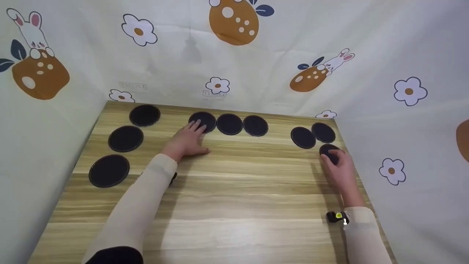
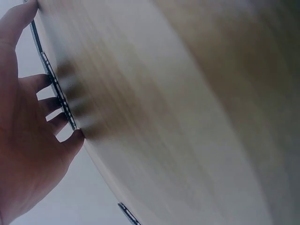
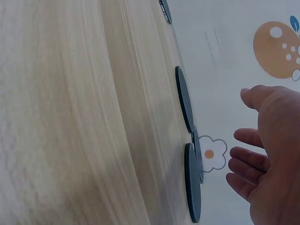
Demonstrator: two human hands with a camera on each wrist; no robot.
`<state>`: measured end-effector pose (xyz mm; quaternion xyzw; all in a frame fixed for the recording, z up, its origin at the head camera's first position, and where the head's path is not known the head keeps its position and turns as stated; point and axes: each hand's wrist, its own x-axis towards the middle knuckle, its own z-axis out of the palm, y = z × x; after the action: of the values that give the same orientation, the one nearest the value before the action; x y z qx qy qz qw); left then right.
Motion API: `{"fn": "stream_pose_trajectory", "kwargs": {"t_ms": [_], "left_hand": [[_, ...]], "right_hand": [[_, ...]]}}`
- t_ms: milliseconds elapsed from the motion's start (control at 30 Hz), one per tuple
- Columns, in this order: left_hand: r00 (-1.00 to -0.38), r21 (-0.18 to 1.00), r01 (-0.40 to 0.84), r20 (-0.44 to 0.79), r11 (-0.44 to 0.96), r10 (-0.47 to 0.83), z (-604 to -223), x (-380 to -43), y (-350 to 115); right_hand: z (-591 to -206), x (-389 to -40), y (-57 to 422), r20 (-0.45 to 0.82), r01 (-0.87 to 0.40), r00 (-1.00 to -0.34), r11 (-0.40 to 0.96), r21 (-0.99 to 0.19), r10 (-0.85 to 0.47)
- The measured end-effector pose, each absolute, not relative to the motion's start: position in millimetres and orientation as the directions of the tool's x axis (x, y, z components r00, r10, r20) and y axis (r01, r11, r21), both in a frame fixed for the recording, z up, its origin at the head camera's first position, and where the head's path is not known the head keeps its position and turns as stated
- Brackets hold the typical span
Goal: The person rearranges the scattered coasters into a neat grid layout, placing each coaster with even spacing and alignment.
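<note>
My left hand point(image 1: 185, 143) reaches to the back of the wooden table, its fingertips on a flat black round coaster point(image 1: 210, 119). In the left wrist view the fingers are spread along the edge of that coaster point(image 2: 60, 93), the thumb apart. Two matching coasters, a middle one point(image 1: 229, 124) and a right one point(image 1: 255, 125), continue its row. At the right side my right hand point(image 1: 343, 170) is over another black coaster point(image 1: 325, 149) and partly covers it. In the right wrist view its loosely bent fingers hold nothing and stand apart from the nearest coaster point(image 3: 192, 187).
Beyond the right hand lie two more coasters, one left point(image 1: 303, 137) and one farther back point(image 1: 323, 132). Along the table's left edge, three coasters form a slanted line, with a near one point(image 1: 109, 171). Patterned cloth point(image 1: 176, 66) encloses the back and sides.
</note>
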<state>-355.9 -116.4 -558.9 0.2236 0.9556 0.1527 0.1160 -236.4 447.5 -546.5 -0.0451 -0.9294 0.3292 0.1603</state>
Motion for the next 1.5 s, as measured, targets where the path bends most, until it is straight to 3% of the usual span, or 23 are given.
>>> {"fn": "stream_pose_trajectory", "kwargs": {"t_ms": [467, 1000, 1500], "left_hand": [[-0.872, 0.346, 0.404, -0.134, 0.846, 0.471, -559, -355, -117], [-0.867, 0.342, 0.403, -0.154, 0.849, 0.474, -560, -357, -116], [-0.865, 0.335, 0.412, -0.15, 0.847, 0.48, -557, -355, -118]], "right_hand": [[-555, -241, 470, 0.245, 0.054, -0.936, 0.79, -0.61, 0.253], [-570, -258, 489, 0.038, 0.256, -0.943, 0.796, -0.548, 0.33], [-579, -264, 488, 0.053, 0.245, -0.948, 0.83, -0.501, 0.313]]}}
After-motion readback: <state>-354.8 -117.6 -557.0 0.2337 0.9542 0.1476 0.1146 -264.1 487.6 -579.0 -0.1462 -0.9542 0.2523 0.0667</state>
